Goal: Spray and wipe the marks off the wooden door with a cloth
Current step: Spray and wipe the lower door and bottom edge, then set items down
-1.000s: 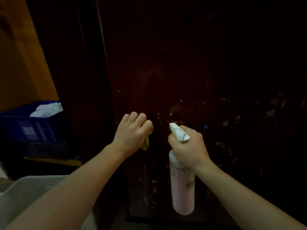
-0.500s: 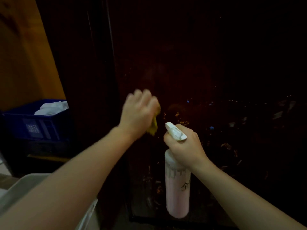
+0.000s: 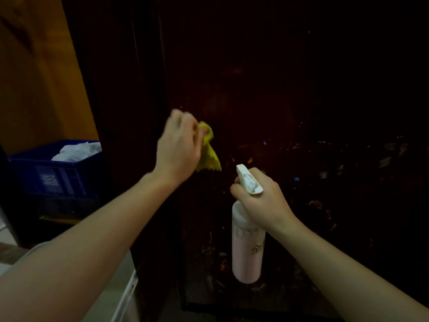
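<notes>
Left hand: raised against the dark wooden door, fingers curled around a bunched yellow cloth. Hand is motion-blurred, so exact finger placement cannot be told. Cloth shows at the 3 o'clock side of the hand; a loose corner with a zigzag edge hangs down toward 5 o'clock. Cloth appears to be at the door surface, but contact cannot be confirmed in this light.

Right hand: at 5 o'clock from the left hand, near it but apart. Fingers wrapped around the neck of a spray bottle, under the white trigger head. Nozzle points toward 11 o'clock, at the door. Bottle body is pale pink, hangs roughly upright below the hand, with faint printed markings on its side. Whether the trigger is pressed cannot be told.

Door: fills the centre and right of the view, very dark reddish-brown. Marks visible as pale and yellowish flecks, scattered mainly from 3 o'clock to 6 o'clock of the bottle's head, across the lower right of the panel. Upper door is too dark to read.

Surroundings: blue crate at 9 o'clock of the left hand, well apart, holding white crumpled material. Orange-brown wall above the crate. Pale grey bin edge at the lower left, partly hidden under the left forearm.
</notes>
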Available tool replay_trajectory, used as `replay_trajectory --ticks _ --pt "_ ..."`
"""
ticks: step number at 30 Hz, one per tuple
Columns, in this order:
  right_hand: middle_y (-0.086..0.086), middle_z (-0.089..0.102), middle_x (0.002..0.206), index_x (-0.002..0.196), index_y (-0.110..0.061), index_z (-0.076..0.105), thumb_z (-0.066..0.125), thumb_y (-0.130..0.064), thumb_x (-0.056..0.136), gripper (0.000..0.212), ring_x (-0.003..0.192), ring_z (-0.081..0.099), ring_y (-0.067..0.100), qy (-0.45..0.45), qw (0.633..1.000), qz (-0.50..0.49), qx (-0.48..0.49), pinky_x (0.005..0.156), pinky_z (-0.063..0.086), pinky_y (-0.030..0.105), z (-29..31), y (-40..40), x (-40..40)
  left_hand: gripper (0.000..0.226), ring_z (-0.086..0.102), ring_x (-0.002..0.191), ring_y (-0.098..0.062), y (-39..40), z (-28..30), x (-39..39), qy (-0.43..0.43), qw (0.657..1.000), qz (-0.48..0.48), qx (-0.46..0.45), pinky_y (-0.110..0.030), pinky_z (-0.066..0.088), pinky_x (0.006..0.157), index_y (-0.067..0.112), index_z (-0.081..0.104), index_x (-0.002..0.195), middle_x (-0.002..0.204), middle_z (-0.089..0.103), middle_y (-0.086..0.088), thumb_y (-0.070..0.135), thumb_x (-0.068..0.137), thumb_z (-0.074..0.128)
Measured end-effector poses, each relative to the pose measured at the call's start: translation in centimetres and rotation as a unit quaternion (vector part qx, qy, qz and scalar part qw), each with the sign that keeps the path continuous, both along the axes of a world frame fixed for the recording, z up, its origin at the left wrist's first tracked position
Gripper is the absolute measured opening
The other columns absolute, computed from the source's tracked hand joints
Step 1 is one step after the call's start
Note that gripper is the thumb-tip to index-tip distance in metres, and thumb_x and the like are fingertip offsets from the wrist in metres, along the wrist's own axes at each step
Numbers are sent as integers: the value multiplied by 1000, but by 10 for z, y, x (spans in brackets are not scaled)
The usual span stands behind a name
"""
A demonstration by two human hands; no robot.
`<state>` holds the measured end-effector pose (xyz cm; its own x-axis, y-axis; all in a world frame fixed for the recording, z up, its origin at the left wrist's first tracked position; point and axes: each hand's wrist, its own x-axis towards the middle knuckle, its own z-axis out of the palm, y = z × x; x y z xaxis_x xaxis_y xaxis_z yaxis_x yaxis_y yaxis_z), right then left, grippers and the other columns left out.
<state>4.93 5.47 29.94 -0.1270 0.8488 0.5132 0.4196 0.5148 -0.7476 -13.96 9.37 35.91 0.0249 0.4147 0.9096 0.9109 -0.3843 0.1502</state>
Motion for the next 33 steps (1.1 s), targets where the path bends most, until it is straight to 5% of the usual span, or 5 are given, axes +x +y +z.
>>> replay_trajectory --ticks 5,12,18,25,33 --pt "-8 50 60 74 -6 57 62 -18 85 17 52 47 -2 26 1000 5 -7 49 39 9 -5 -1 2 28 47 93 -20 12 54 -2 -121 988 81 56 -24 37 66 5 50 107 112 47 -14 32 99 45" --pt "-6 55 64 74 -15 58 63 -18 85 13 56 52 -1 52 998 -19 4 50 41 12 -3 7 4 18 51 81 -25 13 -11 8 77 991 109 28 -29 37 53 9 55 99 97 52 -11 26 96 53" --pt "-7 45 53 58 -19 42 60 -17 84 32 48 42 6 27 998 -45 40 48 38 24 -1 5 -3 15 51 77 -20 4 -37 7 106 990 83 -31 -28 38 51 11 54 93 93 51 -6 26 95 54" --pt "-3 62 72 82 -18 61 64 -26 85 10 65 57 2 13 1000 8 -7 52 42 7 -1 1 -7 26 46 84 -16 9 33 -4 -75 994 72 34 -28 42 61 9 51 103 101 44 -6 34 98 48" --pt "-11 42 49 54 -24 38 60 -18 84 37 46 40 5 12 998 -51 44 45 34 20 -6 5 -4 17 54 75 -27 5 -41 23 166 983 74 -20 -36 46 49 8 59 89 90 55 -11 25 89 62"
